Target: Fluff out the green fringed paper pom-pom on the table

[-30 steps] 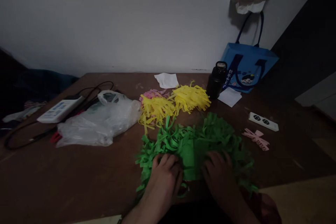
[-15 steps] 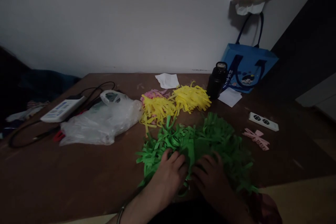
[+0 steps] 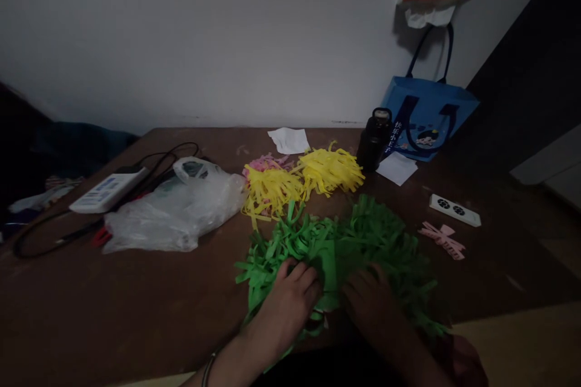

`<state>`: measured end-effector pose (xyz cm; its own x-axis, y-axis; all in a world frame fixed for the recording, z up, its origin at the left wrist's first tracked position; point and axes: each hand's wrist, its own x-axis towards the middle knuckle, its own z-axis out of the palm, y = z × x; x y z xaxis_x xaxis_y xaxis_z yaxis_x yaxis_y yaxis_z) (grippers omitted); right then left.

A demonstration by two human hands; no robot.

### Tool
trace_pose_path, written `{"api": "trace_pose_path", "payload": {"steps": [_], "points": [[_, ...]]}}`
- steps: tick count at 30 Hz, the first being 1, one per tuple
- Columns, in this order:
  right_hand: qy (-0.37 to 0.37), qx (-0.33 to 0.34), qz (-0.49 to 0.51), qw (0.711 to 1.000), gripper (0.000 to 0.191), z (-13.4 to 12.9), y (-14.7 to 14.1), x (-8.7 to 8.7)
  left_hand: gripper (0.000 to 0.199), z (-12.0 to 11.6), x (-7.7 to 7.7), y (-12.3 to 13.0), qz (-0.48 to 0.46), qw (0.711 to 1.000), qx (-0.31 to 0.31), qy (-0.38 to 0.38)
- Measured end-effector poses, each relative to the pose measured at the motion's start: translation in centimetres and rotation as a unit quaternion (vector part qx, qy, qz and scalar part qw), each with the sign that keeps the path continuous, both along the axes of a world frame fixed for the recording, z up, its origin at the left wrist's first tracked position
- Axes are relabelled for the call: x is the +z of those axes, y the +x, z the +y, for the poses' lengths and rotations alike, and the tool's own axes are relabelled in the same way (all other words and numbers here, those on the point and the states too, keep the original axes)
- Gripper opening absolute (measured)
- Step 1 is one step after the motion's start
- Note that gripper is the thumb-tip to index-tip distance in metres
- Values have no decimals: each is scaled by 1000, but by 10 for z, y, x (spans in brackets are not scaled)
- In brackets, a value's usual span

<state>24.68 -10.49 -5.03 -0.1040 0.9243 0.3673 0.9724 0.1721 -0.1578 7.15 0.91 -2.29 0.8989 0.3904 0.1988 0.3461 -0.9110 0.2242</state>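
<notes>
A large green pom-pom of cut strips lies spread on the table in front of me, with a flat green sheet at its middle. My left hand is closed on its left part, fingers curled into the strips. My right hand lies in shadow on the right part, its fingers bent around the green material. The exact grip of the fingertips is hidden. Just behind lie two yellow pom-poms, with pink strips beside and under the left one.
On the brown table are a clear plastic bag, a white power strip with cables, a black bottle, a blue tote bag, papers, a white object with two black circles and a pink hair claw.
My right hand has shifted slightly right, away from the left one, leaving more of the green sheet between them visible. My left hand has barely moved.
</notes>
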Motion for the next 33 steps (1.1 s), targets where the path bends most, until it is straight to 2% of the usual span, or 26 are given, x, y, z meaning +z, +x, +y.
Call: {"api": "trace_pose_path", "payload": {"steps": [4,9,13,17,19,21,23,25,29,31,33], "points": [[6,-6,-14,1000,16,-4,8,0,14,-1,-4,0,-2,999,22,-32],[25,-91,8,996,16,2,1,-4,11,-4,7,7,51,992,99,-52],[-7,-161,17,987,11,11,-6,1,8,-5,13,15,94,987,125,-29],[-17,-191,4,981,12,17,-8,7,8,-1,8,16,87,990,114,11],[0,-182,0,983,14,17,-6,8,8,-1,3,13,64,996,60,27],[21,-147,3,989,18,15,-5,7,5,-1,-1,11,48,998,-12,44],[32,-102,6,994,20,12,-4,7,5,-3,-4,13,62,995,-53,54],[26,-69,10,997,17,7,-4,7,8,-3,-3,18,83,993,-59,57],[26,-65,4,998,11,5,-7,6,12,-1,11,29,81,996,-14,42],[43,-62,-13,997,18,9,-7,5,9,-3,18,28,67,997,8,36],[67,-48,-17,996,26,14,-5,8,4,-8,19,22,22,999,-3,34]]}}
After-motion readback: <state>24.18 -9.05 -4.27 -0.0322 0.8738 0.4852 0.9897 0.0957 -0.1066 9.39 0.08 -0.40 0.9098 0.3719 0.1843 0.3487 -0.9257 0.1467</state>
